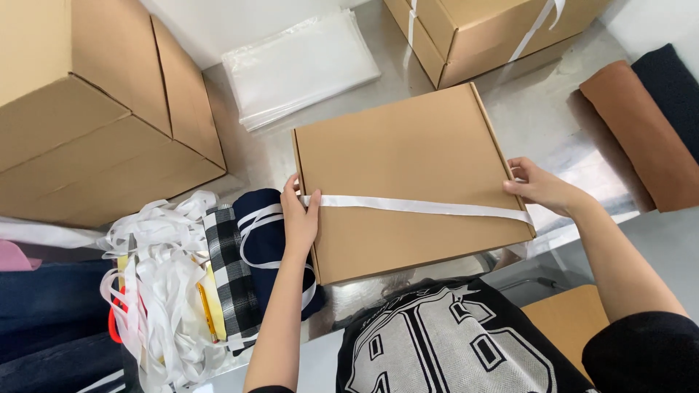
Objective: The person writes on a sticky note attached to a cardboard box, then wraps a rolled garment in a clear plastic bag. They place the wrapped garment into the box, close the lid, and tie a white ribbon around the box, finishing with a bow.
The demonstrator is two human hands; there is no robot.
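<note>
A flat closed cardboard box [408, 156] lies on the metal table [539, 109] in front of me. A white ribbon [422, 207] is stretched across its lid from left edge to right edge. My left hand [299, 216] presses the ribbon's left end at the box's left edge. Over at the right edge, my right hand [542, 187] pinches the ribbon's other end.
A pile of white ribbons [156, 276] and folded dark and checked clothes [247, 255] lie at the left. Large cardboard boxes [95, 109] stand behind them. Clear plastic bags [298, 65] lie at the back. Another box [488, 29] and rolled brown and navy fabric [641, 138] sit right.
</note>
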